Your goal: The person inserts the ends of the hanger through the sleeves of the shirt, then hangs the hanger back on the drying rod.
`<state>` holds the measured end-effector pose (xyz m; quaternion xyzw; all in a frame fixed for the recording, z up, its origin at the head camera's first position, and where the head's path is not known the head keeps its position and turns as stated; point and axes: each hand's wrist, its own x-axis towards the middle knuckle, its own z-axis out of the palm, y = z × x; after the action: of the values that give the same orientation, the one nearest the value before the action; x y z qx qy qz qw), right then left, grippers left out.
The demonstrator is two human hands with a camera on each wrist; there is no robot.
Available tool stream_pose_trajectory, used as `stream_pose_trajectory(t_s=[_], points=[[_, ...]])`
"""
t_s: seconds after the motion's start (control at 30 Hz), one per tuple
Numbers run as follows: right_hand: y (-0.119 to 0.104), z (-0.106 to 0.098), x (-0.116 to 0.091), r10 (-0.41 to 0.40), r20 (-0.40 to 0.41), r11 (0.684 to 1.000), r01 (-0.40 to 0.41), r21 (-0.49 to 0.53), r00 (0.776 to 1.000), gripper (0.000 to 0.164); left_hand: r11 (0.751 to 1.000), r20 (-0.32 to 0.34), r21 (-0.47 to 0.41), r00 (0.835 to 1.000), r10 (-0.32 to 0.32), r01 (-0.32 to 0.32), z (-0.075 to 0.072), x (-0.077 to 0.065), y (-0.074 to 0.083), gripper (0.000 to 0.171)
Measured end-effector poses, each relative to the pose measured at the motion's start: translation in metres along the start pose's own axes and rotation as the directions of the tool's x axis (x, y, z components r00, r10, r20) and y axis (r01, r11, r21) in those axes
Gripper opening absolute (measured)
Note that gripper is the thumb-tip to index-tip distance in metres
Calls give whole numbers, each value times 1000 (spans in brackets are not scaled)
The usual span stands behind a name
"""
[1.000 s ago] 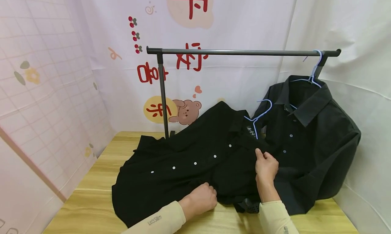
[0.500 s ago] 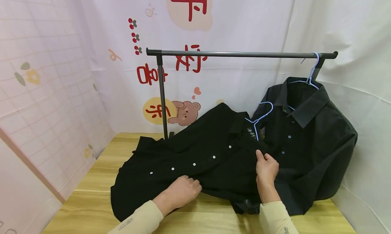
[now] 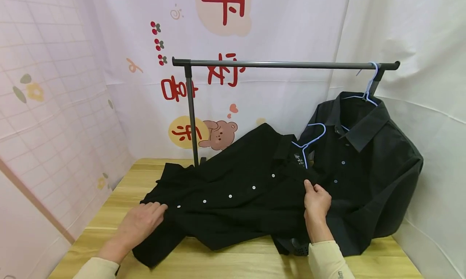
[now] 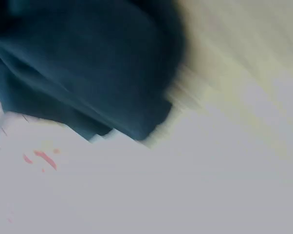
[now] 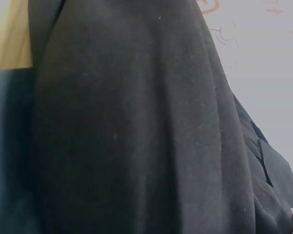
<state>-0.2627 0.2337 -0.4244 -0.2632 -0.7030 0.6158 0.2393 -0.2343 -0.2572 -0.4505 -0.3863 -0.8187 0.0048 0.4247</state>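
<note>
A black shirt (image 3: 233,177) with white buttons lies spread across the table, its collar toward the right and its hem at the left. A light-blue hanger (image 3: 314,140) sticks out of its neck. The right hand (image 3: 318,200) pinches the shirt near the collar between thumb and fingers. At the hem end, the left hand (image 3: 140,224) is over the cloth with bent fingers; whether they grip it is hidden. Dark cloth (image 4: 88,63) shows blurred in the left wrist view. Folds of black shirt cloth (image 5: 132,117) fill most of the right wrist view.
Behind stands a dark metal rack (image 3: 284,64). From its right end a dark collared shirt (image 3: 367,161) hangs on a light-blue hanger (image 3: 371,82). The wooden table (image 3: 233,263) runs up to white printed curtains (image 3: 287,24) at the back and sides.
The left hand has moved left along the shirt from its near middle edge to the hem. The shirt's near edge has shifted shape. The right hand keeps its place at the collar.
</note>
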Motion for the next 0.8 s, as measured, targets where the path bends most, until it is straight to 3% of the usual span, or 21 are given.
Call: stream_pose_trajectory(t_s=[0.07, 0.17, 0.27, 0.43, 0.6, 0.7, 0.8], points=[[0, -1, 0, 5, 4, 1000, -5, 4, 1000, 52, 997, -76, 27, 994, -74, 77, -10, -10, -16, 38], [0, -2, 0, 10, 5, 1000, -10, 9, 1000, 52, 977, -182, 62, 965, -190, 204, -22, -22, -37, 34], [0, -3, -1, 16, 4, 1000, -16, 12, 1000, 52, 953, -201, 74, 941, -273, 292, -28, -32, -52, 33], [1, -2, -1, 8, 3, 1000, -8, 7, 1000, 52, 945, -145, 55, 939, -313, 324, -25, -45, -54, 30], [0, 0, -1, 1, 4, 1000, -1, 10, 1000, 51, 949, -86, 30, 947, -310, 314, -15, -44, -46, 36], [0, 0, -1, -4, -5, 1000, 4, 10, 1000, 52, 953, -19, 19, 953, -303, 304, -9, -37, -41, 47], [0, -1, -1, -7, -7, 1000, 7, 12, 1000, 53, 941, 105, -7, 936, -335, 338, -4, -28, -37, 34]])
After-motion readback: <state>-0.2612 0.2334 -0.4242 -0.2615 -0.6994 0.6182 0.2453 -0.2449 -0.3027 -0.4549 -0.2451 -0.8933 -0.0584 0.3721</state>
